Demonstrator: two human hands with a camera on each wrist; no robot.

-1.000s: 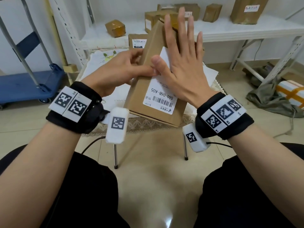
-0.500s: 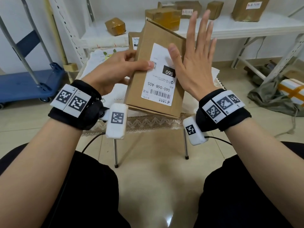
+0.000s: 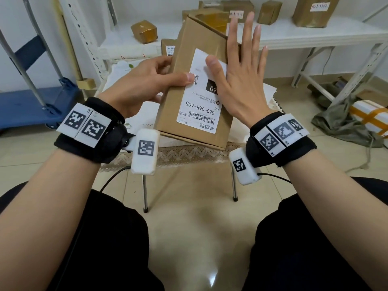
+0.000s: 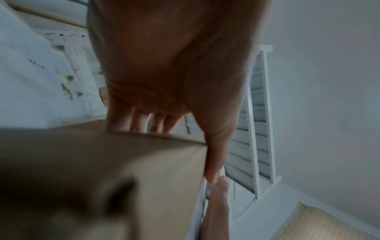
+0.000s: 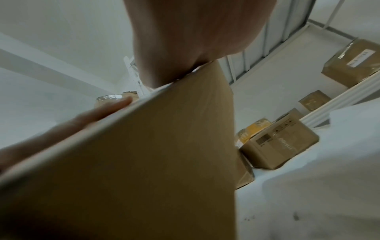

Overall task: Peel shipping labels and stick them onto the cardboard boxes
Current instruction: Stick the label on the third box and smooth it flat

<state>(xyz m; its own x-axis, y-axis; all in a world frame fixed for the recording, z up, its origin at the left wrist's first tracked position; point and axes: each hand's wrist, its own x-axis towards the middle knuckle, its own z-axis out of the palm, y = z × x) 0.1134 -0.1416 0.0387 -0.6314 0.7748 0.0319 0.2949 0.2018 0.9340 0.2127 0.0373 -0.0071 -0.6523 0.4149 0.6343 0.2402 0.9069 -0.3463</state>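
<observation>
Head view: cardboard box (image 3: 174,97) lengthwise away, far end raised, label (image 3: 200,101) up.

Two hands show: one left hand (image 3: 142,87) and one right hand (image 3: 241,80). Seven cardboard boxes can be counted in the head view: one held box (image 3: 174,110) at the centre, one labelled box (image 3: 164,43) just behind it at 11 o'clock, and five on the white shelf (image 3: 315,36) from 11 to 1 o'clock. Four shipping labels are visible: one front label (image 3: 199,106) on the held box, three on other boxes. One white parcel with orange tape (image 3: 369,116) lies at 3 o'clock, one blue cart (image 3: 31,106) at 9 o'clock.
</observation>
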